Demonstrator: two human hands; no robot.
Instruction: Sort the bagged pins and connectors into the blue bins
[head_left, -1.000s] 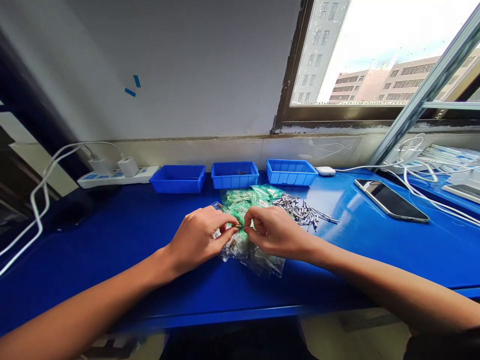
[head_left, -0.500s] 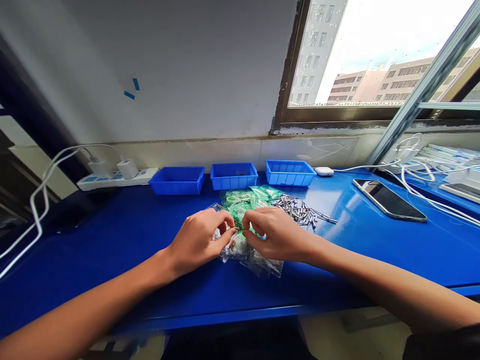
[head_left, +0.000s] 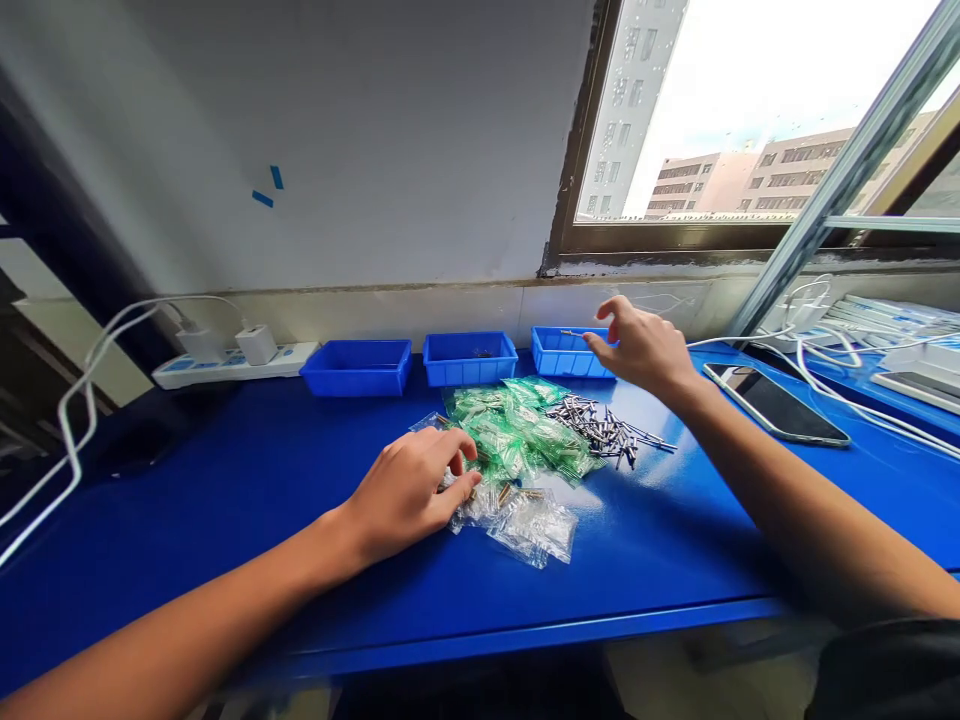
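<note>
My left hand [head_left: 409, 490] rests at the left side of a pile of small clear packets [head_left: 534, 525], thumb and forefinger apart and nothing visible between them. Brass-coloured pieces show in some packets. Behind them lie green-tinted plastic packets [head_left: 517, 425]. My right hand [head_left: 641, 345] is raised over the right blue bin [head_left: 559, 362], its thumb and forefinger spread. A thin metal pin-like piece [head_left: 574, 333] shows by the thumb tip, above the bin; whether it touches the thumb is unclear. Loose metal pins [head_left: 604, 430] lie in a heap below this hand.
A middle blue bin [head_left: 469, 372] holds a few small dark pieces; a left blue bin [head_left: 356, 382] stands beside it. A power strip [head_left: 289, 360] with chargers sits at the left. Towards the right are a phone [head_left: 776, 405], white cables [head_left: 847, 345] and a metal post [head_left: 795, 220].
The hands have separated. My right hand has moved from the packets up and right to the right bin, and its pinch has opened. My left hand stays by the packets, its fingers now apart.
</note>
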